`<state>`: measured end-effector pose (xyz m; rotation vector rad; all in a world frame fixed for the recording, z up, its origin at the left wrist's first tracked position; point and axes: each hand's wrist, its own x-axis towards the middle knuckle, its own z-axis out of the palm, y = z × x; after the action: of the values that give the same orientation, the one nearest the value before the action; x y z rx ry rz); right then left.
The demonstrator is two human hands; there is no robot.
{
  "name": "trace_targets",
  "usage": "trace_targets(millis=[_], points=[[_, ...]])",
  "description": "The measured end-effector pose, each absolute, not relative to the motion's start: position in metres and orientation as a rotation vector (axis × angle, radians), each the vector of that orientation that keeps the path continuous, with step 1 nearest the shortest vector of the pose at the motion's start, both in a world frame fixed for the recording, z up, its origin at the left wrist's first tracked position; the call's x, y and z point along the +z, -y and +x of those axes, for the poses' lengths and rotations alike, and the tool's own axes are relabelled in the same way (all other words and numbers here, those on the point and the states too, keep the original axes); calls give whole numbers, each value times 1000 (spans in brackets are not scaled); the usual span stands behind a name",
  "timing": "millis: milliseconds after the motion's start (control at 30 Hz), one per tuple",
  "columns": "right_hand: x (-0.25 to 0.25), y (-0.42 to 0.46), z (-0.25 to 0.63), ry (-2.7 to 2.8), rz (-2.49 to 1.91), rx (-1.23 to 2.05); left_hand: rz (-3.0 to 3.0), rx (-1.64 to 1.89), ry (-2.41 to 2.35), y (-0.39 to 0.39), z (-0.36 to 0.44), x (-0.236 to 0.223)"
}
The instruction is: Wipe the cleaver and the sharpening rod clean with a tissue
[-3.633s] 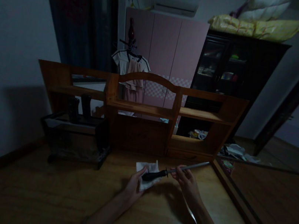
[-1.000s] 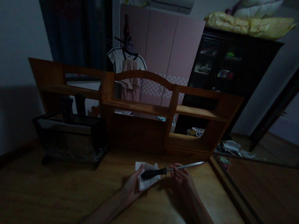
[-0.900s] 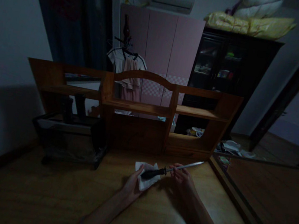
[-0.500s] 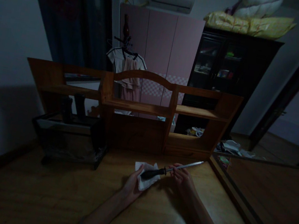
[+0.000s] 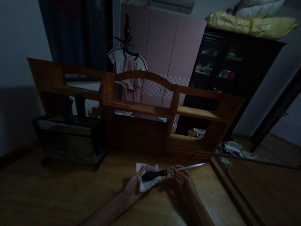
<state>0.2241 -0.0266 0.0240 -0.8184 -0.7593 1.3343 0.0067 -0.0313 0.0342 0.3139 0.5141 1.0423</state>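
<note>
A honing steel [image 5: 155,175] with a black handle and a thin metal rod is held low over the wooden tabletop [image 5: 113,213], its tip pointing up to the right. My left hand [image 5: 134,186] is closed on a white tissue [image 5: 145,189], thumb on top, and the handle lies against the tissue. Beyond the guard, my right hand [image 5: 182,177] pinches the rod with its fingers. To the left stands a dark knife block [image 5: 64,141] with a clear-looking front; two black handles [image 5: 67,110] stick up from it.
A wooden shelf unit [image 5: 137,107] runs along the back of the tabletop. On the right, a raised edge [image 5: 238,205] borders the table. Farther off are a pink wardrobe [image 5: 161,43], a dark cabinet [image 5: 255,68] and clothes [image 5: 131,70] on a stand.
</note>
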Motion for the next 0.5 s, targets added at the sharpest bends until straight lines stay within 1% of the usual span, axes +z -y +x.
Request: trace_targets(millis=[300, 500], points=[[31, 32, 220, 782, -795, 1298, 338, 1110, -523, 29, 9, 36], [33, 33, 219, 808, -848, 1285, 556, 1149, -578, 35, 6, 38]])
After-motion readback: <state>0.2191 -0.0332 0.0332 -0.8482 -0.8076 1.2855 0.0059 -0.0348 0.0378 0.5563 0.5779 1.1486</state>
